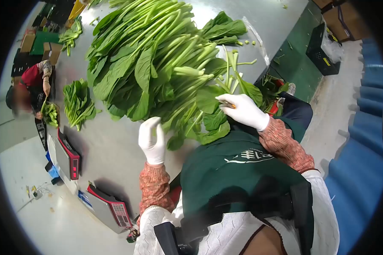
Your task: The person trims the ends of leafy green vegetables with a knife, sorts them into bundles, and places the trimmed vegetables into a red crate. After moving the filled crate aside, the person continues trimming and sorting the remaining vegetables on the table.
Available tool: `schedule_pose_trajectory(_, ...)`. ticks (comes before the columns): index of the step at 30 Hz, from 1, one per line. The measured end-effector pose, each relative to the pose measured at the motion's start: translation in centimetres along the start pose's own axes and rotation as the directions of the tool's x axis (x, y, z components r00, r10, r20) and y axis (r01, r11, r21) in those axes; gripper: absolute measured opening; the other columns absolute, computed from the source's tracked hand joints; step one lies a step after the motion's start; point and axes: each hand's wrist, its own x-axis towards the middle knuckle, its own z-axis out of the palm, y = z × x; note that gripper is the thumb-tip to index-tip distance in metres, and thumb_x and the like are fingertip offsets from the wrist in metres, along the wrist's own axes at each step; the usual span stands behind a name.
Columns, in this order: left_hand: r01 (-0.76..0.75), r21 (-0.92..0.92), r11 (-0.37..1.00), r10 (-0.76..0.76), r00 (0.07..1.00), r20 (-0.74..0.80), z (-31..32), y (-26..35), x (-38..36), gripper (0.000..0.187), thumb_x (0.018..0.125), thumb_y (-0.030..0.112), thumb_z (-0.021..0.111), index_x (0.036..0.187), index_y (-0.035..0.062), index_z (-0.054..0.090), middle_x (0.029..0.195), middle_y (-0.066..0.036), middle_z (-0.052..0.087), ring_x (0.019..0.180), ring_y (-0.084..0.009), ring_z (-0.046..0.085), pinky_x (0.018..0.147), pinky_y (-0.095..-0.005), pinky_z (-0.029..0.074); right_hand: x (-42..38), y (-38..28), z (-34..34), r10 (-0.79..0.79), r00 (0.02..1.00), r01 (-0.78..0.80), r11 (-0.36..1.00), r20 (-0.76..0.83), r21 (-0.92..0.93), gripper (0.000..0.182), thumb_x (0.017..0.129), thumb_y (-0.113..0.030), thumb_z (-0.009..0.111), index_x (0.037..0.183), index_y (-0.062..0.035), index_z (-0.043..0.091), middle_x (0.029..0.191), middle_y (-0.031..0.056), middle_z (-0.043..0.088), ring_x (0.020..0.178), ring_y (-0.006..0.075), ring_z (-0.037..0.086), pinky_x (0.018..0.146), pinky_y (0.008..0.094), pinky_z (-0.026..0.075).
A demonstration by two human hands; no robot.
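A large heap of leafy green vegetables [157, 63] lies on the metal table [119, 148], stems toward the right. My left hand [152, 138], in a white glove, is at the heap's near edge, thumb and fingers apart, with nothing between them. My right hand [242, 110], also gloved in white, is closed at the heap's near right side, beside loose leaves. A small orange and dark object [230, 105] shows between its fingers; most of it is hidden. Cut stem pieces [247, 42] lie beyond, near the table's right edge.
Two red-rimmed scales [68, 155] [110, 208] stand at the left. A smaller bunch of greens [78, 104] lies left of the heap. A co-worker [32, 85] handles greens at the far left. A black crate [324, 51] sits on the floor at the upper right.
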Motion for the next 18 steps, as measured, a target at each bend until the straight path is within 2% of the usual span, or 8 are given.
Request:
schedule_pose_trajectory(1,-0.037,-0.038,0.999,0.040,0.996,0.083,0.9,0.6,0.5,0.024,0.081,-0.007,0.066,0.101,0.0038,0.069,0.100,-0.012,0.069,0.093,-0.0277,0.065,0.086,-0.0356,0.051,0.6,0.6,0.8,-0.021,0.998,0.022,0.999,-0.055,0.029,0.036,0.089,-0.012,0.065,0.124,-0.0025,0.062,0.095,0.0156,0.071,0.082,0.0209,0.069,0.079,0.0304,0.053)
schedule_pose_trajectory(5,-0.196,-0.022,0.980,0.196,0.960,0.200,4.8,2.5,0.9,0.025,0.079,-0.002,0.070,0.103,0.0068,0.070,0.102,-0.010,0.070,0.094,-0.0275,0.066,0.083,-0.0358,0.051,4.0,-0.1,1.1,0.036,0.944,0.001,0.994,-0.327,0.111,0.038,0.090,-0.013,0.063,0.126,-0.0023,0.060,0.082,0.0134,0.069,0.072,0.0208,0.066,0.070,0.0321,0.053)
schedule_pose_trajectory(8,-0.224,0.039,0.974,0.211,0.954,0.211,7.4,3.3,1.6,0.032,0.079,0.001,0.071,0.111,0.0063,0.068,0.110,-0.012,0.068,0.101,-0.0294,0.064,0.089,-0.0374,0.050,6.9,1.6,2.0,0.042,0.949,-0.043,0.999,-0.314,0.005,0.030,0.090,-0.012,0.063,0.117,0.0001,0.063,0.074,0.0103,0.067,0.067,0.0168,0.063,0.063,0.0311,0.051)
schedule_pose_trajectory(10,-0.289,0.148,0.946,0.251,0.940,0.230,9.1,3.2,2.8,0.039,0.080,0.003,0.073,0.118,0.0046,0.064,0.121,-0.014,0.064,0.110,-0.0317,0.061,0.094,-0.0394,0.048,7.5,2.6,2.2,0.107,0.962,-0.089,0.992,-0.250,0.084,0.024,0.089,-0.013,0.063,0.109,0.0011,0.064,0.072,0.0095,0.066,0.066,0.0149,0.062,0.062,0.0305,0.050)
schedule_pose_trajectory(12,-0.328,0.224,0.918,0.259,0.922,0.287,10.7,2.8,4.2,0.045,0.079,0.007,0.073,0.121,0.0039,0.061,0.117,-0.015,0.063,0.108,-0.0332,0.060,0.093,-0.0414,0.048,7.4,2.5,1.9,0.119,0.968,-0.088,0.985,-0.220,0.148,0.018,0.088,-0.014,0.066,0.096,0.0016,0.063,0.070,0.0082,0.065,0.064,0.0140,0.062,0.060,0.0304,0.049)
schedule_pose_trajectory(15,-0.357,0.286,0.889,0.282,0.920,0.272,12.4,2.2,5.2,0.041,0.074,0.009,0.075,0.114,0.0062,0.063,0.104,-0.012,0.063,0.098,-0.0326,0.059,0.086,-0.0421,0.048,5.1,-0.6,0.5,0.087,0.981,-0.062,0.988,-0.174,0.145,0.018,0.089,-0.014,0.066,0.097,0.0012,0.064,0.070,0.0081,0.066,0.064,0.0140,0.062,0.061,0.0299,0.049)
schedule_pose_trajectory(16,-0.352,0.269,0.897,0.277,0.919,0.279,12.4,2.2,5.5,0.039,0.074,0.009,0.075,0.111,0.0072,0.064,0.102,-0.011,0.063,0.096,-0.0322,0.059,0.085,-0.0419,0.049,4.5,-1.4,0.4,0.079,0.976,-0.050,0.989,-0.203,0.142,0.023,0.086,-0.023,0.068,0.093,-0.0017,0.067,0.082,0.0198,0.069,0.079,0.0337,0.069,0.072,0.0387,0.054)
schedule_pose_trajectory(18,-0.300,0.251,0.920,0.240,0.939,0.246,12.5,2.9,5.9,0.030,0.073,0.008,0.076,0.102,0.0108,0.067,0.096,-0.007,0.064,0.092,-0.0303,0.059,0.081,-0.0404,0.050,3.9,-1.9,0.4,0.093,0.969,-0.034,0.968,-0.230,0.248,0.020,0.088,-0.022,0.066,0.096,-0.0029,0.066,0.081,0.0168,0.069,0.075,0.0322,0.069,0.070,0.0381,0.054)
